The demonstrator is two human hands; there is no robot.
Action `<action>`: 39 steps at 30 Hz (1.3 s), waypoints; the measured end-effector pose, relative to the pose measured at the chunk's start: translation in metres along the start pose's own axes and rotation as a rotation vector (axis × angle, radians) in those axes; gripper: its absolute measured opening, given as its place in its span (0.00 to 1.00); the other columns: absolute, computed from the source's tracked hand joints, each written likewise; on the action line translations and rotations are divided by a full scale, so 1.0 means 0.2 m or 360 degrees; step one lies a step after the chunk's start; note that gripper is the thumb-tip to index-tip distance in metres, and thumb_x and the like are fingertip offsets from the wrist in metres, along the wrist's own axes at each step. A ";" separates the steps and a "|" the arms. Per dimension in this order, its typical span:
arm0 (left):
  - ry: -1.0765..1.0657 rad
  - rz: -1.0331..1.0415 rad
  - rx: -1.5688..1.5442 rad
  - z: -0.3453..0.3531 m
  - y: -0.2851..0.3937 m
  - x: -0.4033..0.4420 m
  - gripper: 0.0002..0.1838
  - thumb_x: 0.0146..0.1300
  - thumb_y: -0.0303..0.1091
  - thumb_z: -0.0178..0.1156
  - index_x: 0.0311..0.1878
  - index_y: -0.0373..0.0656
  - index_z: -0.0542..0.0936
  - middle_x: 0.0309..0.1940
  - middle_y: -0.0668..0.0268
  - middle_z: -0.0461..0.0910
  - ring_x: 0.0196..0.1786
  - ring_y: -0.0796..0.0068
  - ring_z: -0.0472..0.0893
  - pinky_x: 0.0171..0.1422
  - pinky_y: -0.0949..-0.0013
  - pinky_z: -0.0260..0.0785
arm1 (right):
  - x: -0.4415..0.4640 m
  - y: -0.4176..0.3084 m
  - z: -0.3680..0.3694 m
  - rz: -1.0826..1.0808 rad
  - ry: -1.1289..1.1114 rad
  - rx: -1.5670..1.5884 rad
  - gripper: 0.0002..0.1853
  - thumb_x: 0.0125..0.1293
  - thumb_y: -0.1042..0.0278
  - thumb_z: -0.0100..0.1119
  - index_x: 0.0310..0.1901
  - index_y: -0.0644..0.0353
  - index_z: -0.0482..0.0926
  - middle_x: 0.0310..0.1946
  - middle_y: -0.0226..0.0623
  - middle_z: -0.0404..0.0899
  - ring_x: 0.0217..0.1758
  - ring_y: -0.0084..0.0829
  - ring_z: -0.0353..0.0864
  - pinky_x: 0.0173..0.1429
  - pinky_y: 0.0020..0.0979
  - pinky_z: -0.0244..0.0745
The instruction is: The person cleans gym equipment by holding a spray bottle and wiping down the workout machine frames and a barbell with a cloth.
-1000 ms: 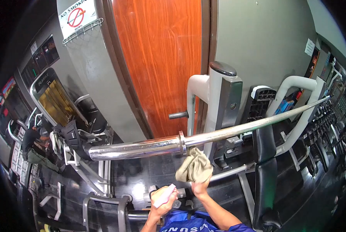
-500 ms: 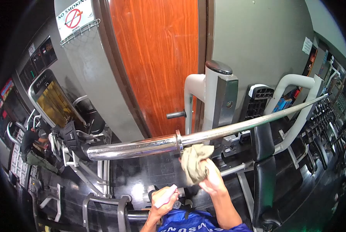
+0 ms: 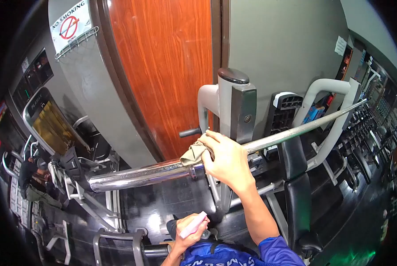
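Note:
A chrome barbell (image 3: 138,176) crosses in front of me, its thick sleeve at the left and its thinner shaft running off to the right. My right hand (image 3: 225,162) presses a folded beige cloth (image 3: 192,154) onto the top of the bar beside the collar, fingers closed around the cloth. Lower down, close to my body, my left hand (image 3: 187,230) is wrapped round what looks like a spray bottle with a pale pink head (image 3: 193,225). Most of the bottle is hidden by the hand. The cloth partly covers the collar.
A grey rack post (image 3: 243,111) with a black cap stands behind the bar. To the right is a black padded bench (image 3: 298,195). A wooden door (image 3: 167,66) lies beyond. At far left, a person (image 3: 34,181) is beside gym machines.
My right hand has risen from below the bar and brought the cloth onto its top at the collar. The left hand still holds the bottle. The view has shifted slightly.

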State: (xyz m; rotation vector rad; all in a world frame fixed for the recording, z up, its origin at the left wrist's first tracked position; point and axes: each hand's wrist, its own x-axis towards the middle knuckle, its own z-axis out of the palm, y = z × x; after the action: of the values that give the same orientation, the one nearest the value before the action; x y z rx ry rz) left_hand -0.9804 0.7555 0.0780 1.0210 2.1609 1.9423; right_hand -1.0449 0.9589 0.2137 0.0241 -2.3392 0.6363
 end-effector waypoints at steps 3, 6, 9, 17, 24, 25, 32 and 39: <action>-0.0041 -0.0006 0.0046 0.00 0.02 0.01 0.04 0.59 0.20 0.62 0.38 0.31 0.82 0.29 0.60 0.84 0.27 0.74 0.84 0.31 0.74 0.76 | -0.02 0.01 0.03 -0.0052 0.0072 -0.0103 0.14 0.56 0.70 0.61 0.46 0.59 0.82 0.52 0.49 0.80 0.56 0.49 0.79 0.61 0.42 0.75; -0.0044 0.0026 0.0019 -0.01 0.04 0.04 0.04 0.59 0.21 0.62 0.38 0.31 0.83 0.28 0.60 0.84 0.27 0.73 0.84 0.31 0.73 0.76 | -0.07 -0.01 0.04 -0.0140 0.0223 -0.0169 0.19 0.55 0.77 0.60 0.51 0.57 0.81 0.56 0.49 0.78 0.59 0.50 0.77 0.63 0.42 0.74; -0.0053 0.0087 -0.0028 -0.03 0.08 0.08 0.04 0.59 0.21 0.62 0.38 0.32 0.82 0.29 0.60 0.84 0.27 0.73 0.84 0.32 0.73 0.76 | -0.18 -0.02 0.05 -0.0229 0.0409 -0.0054 0.28 0.50 0.89 0.54 0.55 0.57 0.81 0.58 0.50 0.76 0.62 0.51 0.76 0.66 0.42 0.72; 0.0081 0.0176 -0.0119 -0.03 0.28 0.32 0.10 0.59 0.22 0.65 0.44 0.32 0.80 0.31 0.61 0.83 0.31 0.71 0.85 0.36 0.71 0.77 | -0.58 0.02 -0.06 0.0275 0.0722 0.0894 0.24 0.54 0.86 0.52 0.55 0.68 0.77 0.61 0.56 0.73 0.67 0.46 0.73 0.71 0.39 0.64; 0.0211 0.0311 -0.0035 0.05 0.42 0.54 0.15 0.63 0.18 0.60 0.54 0.29 0.77 0.36 0.60 0.80 0.29 0.76 0.82 0.31 0.74 0.80 | -0.79 0.25 -0.13 0.0653 0.1286 0.0924 0.26 0.61 0.85 0.45 0.63 0.70 0.64 0.60 0.47 0.69 0.63 0.37 0.70 0.68 0.36 0.63; 0.0260 0.0340 -0.0034 0.06 0.43 0.55 0.15 0.63 0.19 0.62 0.54 0.30 0.78 0.34 0.60 0.80 0.28 0.76 0.82 0.31 0.74 0.78 | -0.72 0.23 -0.17 0.0565 0.1291 0.1113 0.26 0.62 0.84 0.42 0.64 0.70 0.62 0.61 0.47 0.68 0.65 0.37 0.69 0.70 0.35 0.61; 0.0388 0.0506 -0.0009 0.12 0.50 0.65 0.17 0.64 0.20 0.61 0.57 0.30 0.77 0.35 0.60 0.80 0.28 0.77 0.81 0.29 0.74 0.78 | -0.46 0.14 -0.30 0.0366 0.1685 0.1736 0.25 0.78 0.61 0.32 0.72 0.59 0.56 0.71 0.41 0.59 0.72 0.45 0.64 0.75 0.50 0.63; 0.0354 0.0501 -0.0132 0.14 0.47 0.61 0.18 0.65 0.20 0.59 0.58 0.29 0.76 0.36 0.59 0.80 0.30 0.76 0.81 0.29 0.74 0.80 | -0.07 0.17 -0.29 -0.0029 0.1461 0.0476 0.25 0.70 0.75 0.43 0.68 0.65 0.63 0.68 0.50 0.65 0.71 0.46 0.66 0.73 0.40 0.62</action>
State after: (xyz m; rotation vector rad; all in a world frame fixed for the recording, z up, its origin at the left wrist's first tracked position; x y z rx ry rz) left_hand -1.0229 0.8395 0.2037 1.2494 2.1081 2.3661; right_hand -1.0043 1.0137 0.2272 -0.0928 -1.3528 0.7737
